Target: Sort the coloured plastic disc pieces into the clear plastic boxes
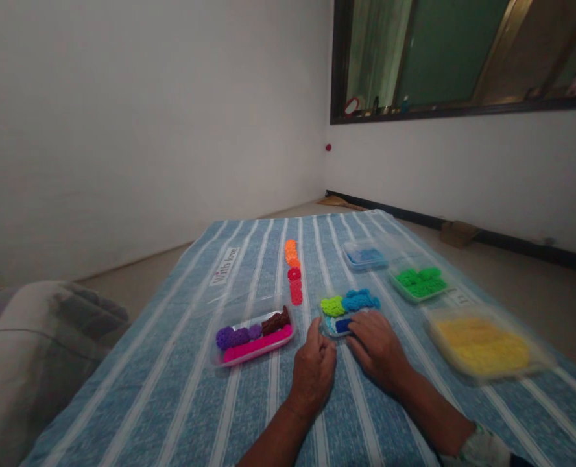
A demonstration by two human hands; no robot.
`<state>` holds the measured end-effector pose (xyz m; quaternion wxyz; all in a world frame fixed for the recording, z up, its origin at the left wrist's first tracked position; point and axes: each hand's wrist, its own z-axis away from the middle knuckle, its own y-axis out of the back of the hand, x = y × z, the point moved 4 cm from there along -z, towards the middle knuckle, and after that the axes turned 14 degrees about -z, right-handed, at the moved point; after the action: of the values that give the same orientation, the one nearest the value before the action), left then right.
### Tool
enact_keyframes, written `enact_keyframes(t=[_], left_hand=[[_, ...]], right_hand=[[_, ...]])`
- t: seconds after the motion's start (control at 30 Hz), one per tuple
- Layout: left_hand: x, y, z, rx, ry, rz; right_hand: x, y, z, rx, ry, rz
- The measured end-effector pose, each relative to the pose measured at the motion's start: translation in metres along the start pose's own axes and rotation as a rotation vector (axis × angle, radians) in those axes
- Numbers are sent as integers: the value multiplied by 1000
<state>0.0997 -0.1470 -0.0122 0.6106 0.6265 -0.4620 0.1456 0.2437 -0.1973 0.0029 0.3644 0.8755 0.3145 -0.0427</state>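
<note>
In the head view, a small clear plastic container (337,334) rests on the cloth in front of my hands. It holds a lime green crocheted piece (333,305), a bright blue one (360,300), a light blue one (331,325) and a dark blue one (343,325). My left hand (314,363) is closed at the container's near left corner, fingers curled and one digit up along its side. My right hand (378,347) reaches over the near right side, its fingertips on the dark blue piece and its thumb apart. Those fingers hide part of the container.
Left stands a container (257,353) of purple, brown and pink pieces. Orange (291,251) and red pieces (295,290) lie in a row behind. To the right are containers of blue (366,257), green (421,283) and yellow pieces (482,347). A striped blue cloth (181,363) lies underneath.
</note>
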Motion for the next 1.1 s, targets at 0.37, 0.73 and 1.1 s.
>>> enact_keyframes(t=[0.37, 0.73, 1.1], left_hand=[[3, 6, -3, 27, 34, 4], [1, 4, 0, -23, 67, 26], [-3, 0, 2, -32, 50, 64]], right_hand=[[26, 46, 2, 364, -119, 53], [39, 47, 11, 394, -242, 31], [43, 42, 16, 375, -271, -11]])
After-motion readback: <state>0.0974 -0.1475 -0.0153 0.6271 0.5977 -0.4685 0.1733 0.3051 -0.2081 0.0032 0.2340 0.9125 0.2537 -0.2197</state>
